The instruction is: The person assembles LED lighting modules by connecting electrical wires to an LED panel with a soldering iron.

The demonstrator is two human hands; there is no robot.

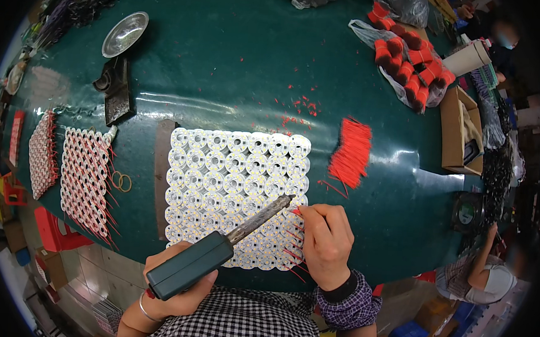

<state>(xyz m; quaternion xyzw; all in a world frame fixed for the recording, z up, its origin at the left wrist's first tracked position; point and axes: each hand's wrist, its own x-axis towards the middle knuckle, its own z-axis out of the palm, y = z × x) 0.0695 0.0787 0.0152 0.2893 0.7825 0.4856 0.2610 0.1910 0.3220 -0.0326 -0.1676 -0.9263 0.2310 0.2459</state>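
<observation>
My left hand (191, 294) is wrapped round the dark green handle of a soldering iron (193, 263). Its tip reaches the right edge of a white panel of round LED boards (226, 164), close to my right fingertips. Thumb and forefinger of my right hand (328, 245) pinch a short red wire (296, 211) at that edge. Below it, several red wires stick out from the panel's lower right boards. The iron and my left hand hide part of the panel's lower left. A loose pile of red wires (351, 149) lies to the right.
A dark metal strip (163, 175) lies along the panel's left side. Further left are wired panels (85, 177), rubber bands (121, 181) and a metal dish on a stand (125, 34). Bundled red wires (419, 57) and a cardboard box (452, 138) are at the right. Other people sit beyond.
</observation>
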